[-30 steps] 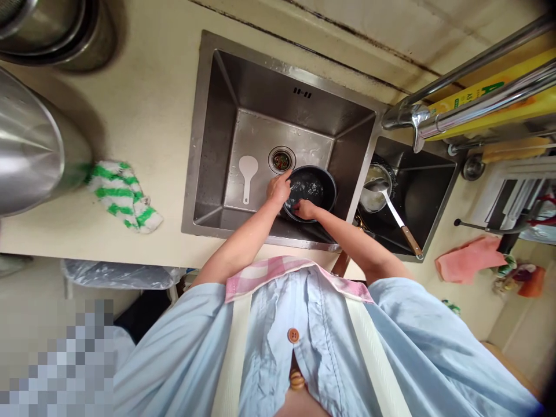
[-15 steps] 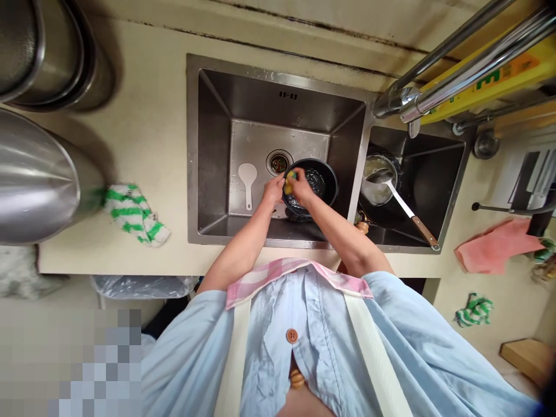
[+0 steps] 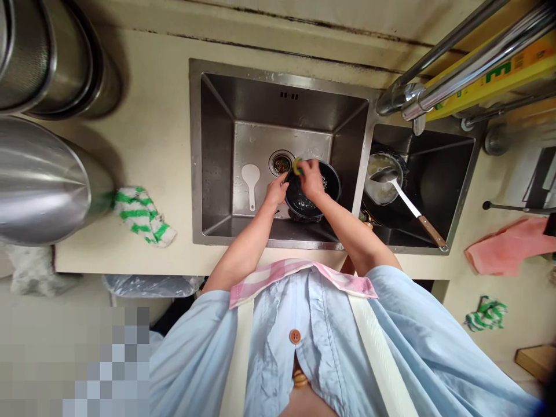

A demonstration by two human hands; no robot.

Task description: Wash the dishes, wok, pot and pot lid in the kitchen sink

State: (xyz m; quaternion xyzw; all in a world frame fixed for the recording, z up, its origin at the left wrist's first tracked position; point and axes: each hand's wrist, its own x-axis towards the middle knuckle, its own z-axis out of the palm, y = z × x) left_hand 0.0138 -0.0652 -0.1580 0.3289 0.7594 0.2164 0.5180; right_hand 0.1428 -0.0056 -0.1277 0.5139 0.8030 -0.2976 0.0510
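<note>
Inside the large sink basin (image 3: 217, 145), a dark round pot (image 3: 333, 184) with wet, shiny insides is held near the drain. My left hand (image 3: 277, 190) grips its left rim, thumb at the edge. Pinched in my right hand (image 3: 311, 178) is a yellow-green sponge (image 3: 297, 167), pressed against the upper left of the pot's rim; the fingertips are partly hidden. A white rice paddle (image 3: 251, 179) lies flat on the basin floor, left of the drain (image 3: 281, 163).
The smaller right basin (image 3: 447, 174) holds a bowl of cloudy water (image 3: 379, 188) with a wooden-handled ladle (image 3: 414, 208) across it. A faucet (image 3: 412, 101) overhangs from the upper right. Large metal pots (image 3: 47, 179) and a green-striped cloth (image 3: 143, 215) are on the left counter.
My right hand has moved the sponge from the pot's left inner side up to its upper left rim. My left hand keeps its hold on the rim. The whole view has shifted slightly.
</note>
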